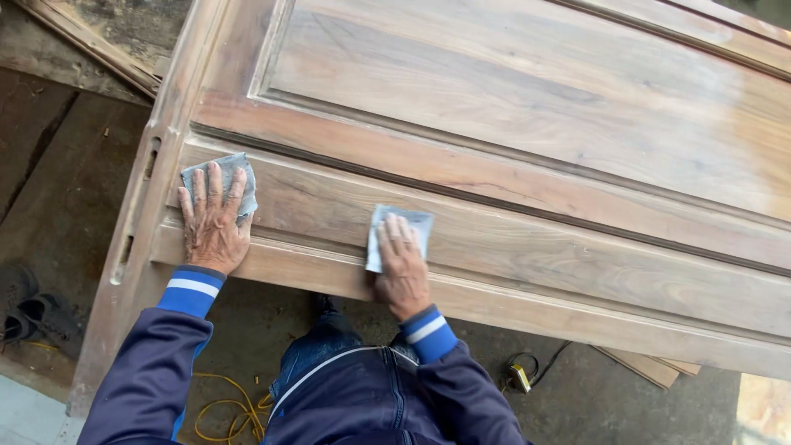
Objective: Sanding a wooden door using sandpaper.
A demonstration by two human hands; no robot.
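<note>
A large wooden door (527, 140) with raised panels lies flat in front of me. My left hand (212, 222) presses flat on a grey sheet of sandpaper (236, 169) near the door's left stile. My right hand (401, 265) presses a second grey sandpaper sheet (416, 222) against the lower rail, its fingers spread over the sheet. Both sleeves are dark blue with blue-and-white cuffs.
Hinge mortises (125, 251) are cut into the door's left edge. A yellow cord (231, 412) lies on the concrete floor below, next to a small plug (519, 375). Dark shoes (29, 309) sit at the left. Wood offcuts (651, 367) lie under the door's right part.
</note>
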